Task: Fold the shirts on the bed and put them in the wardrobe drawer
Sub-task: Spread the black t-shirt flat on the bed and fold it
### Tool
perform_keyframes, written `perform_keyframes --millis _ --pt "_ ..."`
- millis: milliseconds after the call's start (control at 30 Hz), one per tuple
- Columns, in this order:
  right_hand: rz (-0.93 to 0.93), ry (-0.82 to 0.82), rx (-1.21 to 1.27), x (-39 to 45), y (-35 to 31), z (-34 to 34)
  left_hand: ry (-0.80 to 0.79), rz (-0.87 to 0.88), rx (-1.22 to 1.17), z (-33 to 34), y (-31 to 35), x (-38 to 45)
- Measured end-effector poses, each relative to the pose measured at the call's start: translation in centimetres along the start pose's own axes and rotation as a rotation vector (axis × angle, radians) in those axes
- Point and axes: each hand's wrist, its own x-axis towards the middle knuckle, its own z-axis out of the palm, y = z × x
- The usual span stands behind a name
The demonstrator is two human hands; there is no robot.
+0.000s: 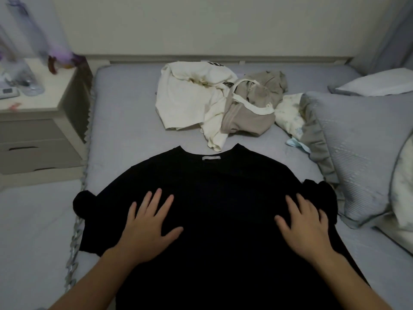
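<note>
A black shirt (214,193) lies spread flat on the grey bed (125,113), collar and label pointing away from me. My left hand (148,222) presses flat on its left side with fingers spread. On the right side my right hand (306,224) also rests flat, fingers straight, close to the bunched right sleeve. Both sleeves are crumpled at the shirt's edges. Further up the bed a cream shirt (190,97) lies in a loose heap, and a beige shirt with white trim (250,108) lies crumpled against it on the right.
Grey pillows (357,153) and a floral pillow are stacked along the right side of the bed. A pale bedside table (38,121) with drawers stands to the left, with small items on top. The headboard and wall run along the back.
</note>
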Motion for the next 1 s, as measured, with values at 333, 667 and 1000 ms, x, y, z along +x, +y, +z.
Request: perform_keyframes --millis 333,667,1000 --pt "-0.099 -0.188 0.146 10.5 -10.5 -0.2 -0.032 -0.108 -0.002 -2.1 -1.8 6.9" --pt "-0.122 0.006 0.04 15.1 -12.1 1.1 0.173 -0.065 0.081 -2.9 -4.8 13.4" --pt "-0.06 0.049 0.156 -6.4 0.1 3.1 0.485 -0.004 -0.395 -2.0 7.4 -2.3"
